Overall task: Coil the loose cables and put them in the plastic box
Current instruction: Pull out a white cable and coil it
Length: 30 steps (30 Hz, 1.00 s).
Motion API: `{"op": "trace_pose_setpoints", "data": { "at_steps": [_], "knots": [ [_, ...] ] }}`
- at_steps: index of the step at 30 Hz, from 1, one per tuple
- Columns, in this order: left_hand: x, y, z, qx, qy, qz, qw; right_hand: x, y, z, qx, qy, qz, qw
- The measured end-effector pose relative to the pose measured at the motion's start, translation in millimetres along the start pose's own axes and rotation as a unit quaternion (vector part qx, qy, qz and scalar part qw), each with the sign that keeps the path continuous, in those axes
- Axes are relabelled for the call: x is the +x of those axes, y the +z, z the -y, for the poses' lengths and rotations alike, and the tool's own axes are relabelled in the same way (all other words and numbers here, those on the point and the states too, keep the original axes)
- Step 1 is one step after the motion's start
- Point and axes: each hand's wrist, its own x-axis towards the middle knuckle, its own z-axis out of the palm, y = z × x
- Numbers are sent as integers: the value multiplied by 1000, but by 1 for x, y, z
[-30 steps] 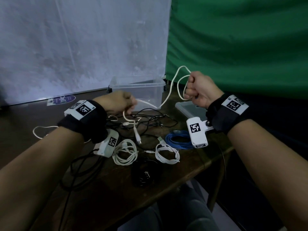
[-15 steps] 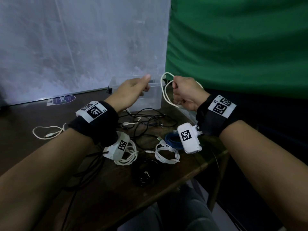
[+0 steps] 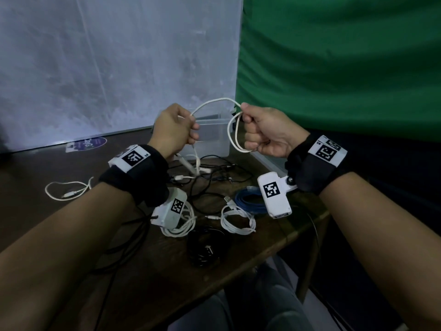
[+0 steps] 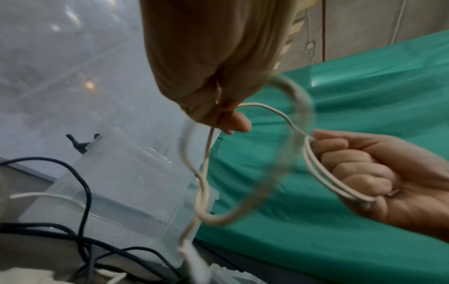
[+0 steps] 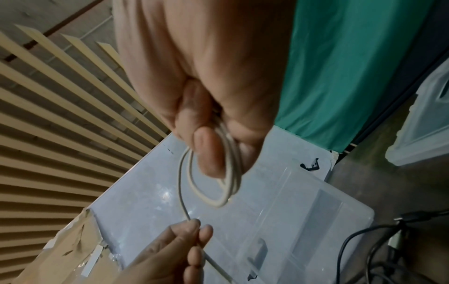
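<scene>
A white cable (image 3: 214, 102) arcs between both raised hands above the table. My right hand (image 3: 265, 132) grips several loops of it (image 3: 232, 137) in a fist; the wrist views show the same coil (image 5: 228, 184) (image 4: 340, 182). My left hand (image 3: 173, 130) pinches the free run of the cable (image 4: 209, 146), whose tail hangs down to a plug (image 3: 187, 164) on the table. The clear plastic box (image 3: 212, 137) stands open just behind the hands (image 5: 303, 215).
On the brown table (image 3: 148, 278) lie loose black cables (image 3: 214, 177), two coiled white cables (image 3: 237, 220) (image 3: 181, 225), a blue coil (image 3: 248, 200), a black coil (image 3: 205, 249) and a loose white cable (image 3: 66, 191) at left. The box lid (image 3: 269, 163) lies right. Table edge runs front right.
My hands moved apart after meeting at the box. A new length of cable now arcs between them, and the right hand holds one more loop.
</scene>
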Motion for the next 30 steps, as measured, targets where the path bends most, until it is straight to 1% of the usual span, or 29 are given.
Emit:
{"op": "trace_pose_setpoints", "data": {
  "at_steps": [3,6,9,13,18,20,22,23,24,27,28,30],
  "knots": [
    [-1,0,1,7,12,8,1000,-3,1,3,1,-12,52,999],
    [-3,6,3,53,31,43,997,-6,4,8,53,-34,84,994],
    [-6,13,7,123,57,127,983,-5,7,13,113,-63,58,990],
    [-14,19,6,194,47,245,949,-3,6,15,183,-96,-2,978],
    [-21,21,-2,251,32,342,905,7,0,10,243,-95,-42,964],
    [-23,19,-4,285,47,384,877,9,-1,9,248,-99,-50,962],
    [-24,15,-4,331,58,424,841,10,-4,12,227,-107,-55,966],
    [-25,13,-4,340,57,438,830,11,-6,14,205,-110,-63,970],
    [-25,11,-4,339,56,448,826,12,-7,15,178,-114,-76,974],
    [-22,7,-8,330,75,435,835,17,-9,11,68,-145,-136,978],
    [-21,6,-11,322,84,422,843,18,-8,9,24,-159,-152,975],
    [-16,5,-17,297,109,377,871,20,-7,3,-96,-179,-178,963]
  ]
}}
